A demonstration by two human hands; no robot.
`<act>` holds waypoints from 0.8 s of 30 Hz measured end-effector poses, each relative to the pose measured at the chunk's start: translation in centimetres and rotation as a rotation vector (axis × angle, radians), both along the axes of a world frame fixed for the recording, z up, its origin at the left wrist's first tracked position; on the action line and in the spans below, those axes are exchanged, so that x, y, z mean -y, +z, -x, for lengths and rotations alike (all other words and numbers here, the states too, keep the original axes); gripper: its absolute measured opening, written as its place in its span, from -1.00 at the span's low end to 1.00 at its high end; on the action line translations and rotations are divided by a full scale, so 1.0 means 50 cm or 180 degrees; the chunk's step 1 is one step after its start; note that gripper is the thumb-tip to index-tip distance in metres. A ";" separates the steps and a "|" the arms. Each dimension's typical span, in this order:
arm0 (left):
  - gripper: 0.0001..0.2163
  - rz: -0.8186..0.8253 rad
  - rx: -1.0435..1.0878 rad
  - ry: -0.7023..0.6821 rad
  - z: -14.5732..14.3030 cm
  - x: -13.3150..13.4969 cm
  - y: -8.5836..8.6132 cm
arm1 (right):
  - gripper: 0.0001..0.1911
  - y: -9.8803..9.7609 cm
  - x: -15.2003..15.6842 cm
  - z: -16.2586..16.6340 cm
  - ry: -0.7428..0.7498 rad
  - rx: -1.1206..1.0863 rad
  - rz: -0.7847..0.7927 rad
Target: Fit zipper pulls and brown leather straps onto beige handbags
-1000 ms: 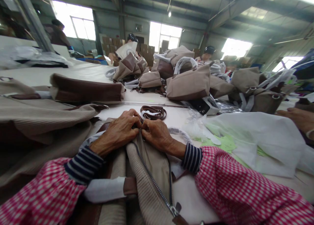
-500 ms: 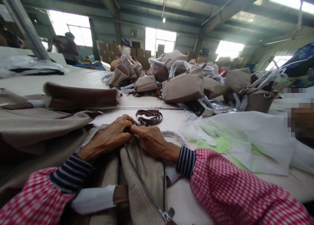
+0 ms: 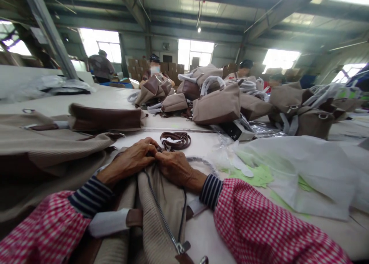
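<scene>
Head view: strap coil (image 3: 175,140) just ahead; left hand (image 3: 133,160) and right hand (image 3: 173,166) seemingly pinch zipper (image 3: 162,213) of ribbed beige bag (image 3: 150,233).

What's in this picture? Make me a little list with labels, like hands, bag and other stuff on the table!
Place: big workshop, long white table
Left: left hand pinches the beige bag at the far end of its zipper
Right: right hand pinches the same spot, touching the left one
Just beyond: coiled brown strap
Off to the right: white sheet
Farther back: pile of bags, other people at work
</scene>
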State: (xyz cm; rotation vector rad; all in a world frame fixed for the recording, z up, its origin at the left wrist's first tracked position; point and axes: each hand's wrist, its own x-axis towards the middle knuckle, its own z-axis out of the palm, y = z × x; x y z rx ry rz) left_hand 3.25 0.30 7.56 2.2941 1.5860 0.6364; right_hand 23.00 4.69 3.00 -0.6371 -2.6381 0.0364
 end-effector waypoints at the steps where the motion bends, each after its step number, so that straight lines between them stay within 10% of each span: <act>1: -0.78 -0.0049 -0.0081 -0.0016 0.000 0.000 0.000 | -0.82 -0.001 -0.002 0.000 -0.0004 -0.0093 0.0122; 10: -0.82 -0.0024 -0.1071 0.0002 -0.029 -0.004 0.048 | -0.81 0.009 0.004 -0.002 -0.0185 -0.0266 0.0498; 24: -0.74 0.0021 0.0235 0.0445 -0.054 0.002 0.044 | -0.81 -0.002 -0.021 0.003 0.0291 -0.2162 0.2309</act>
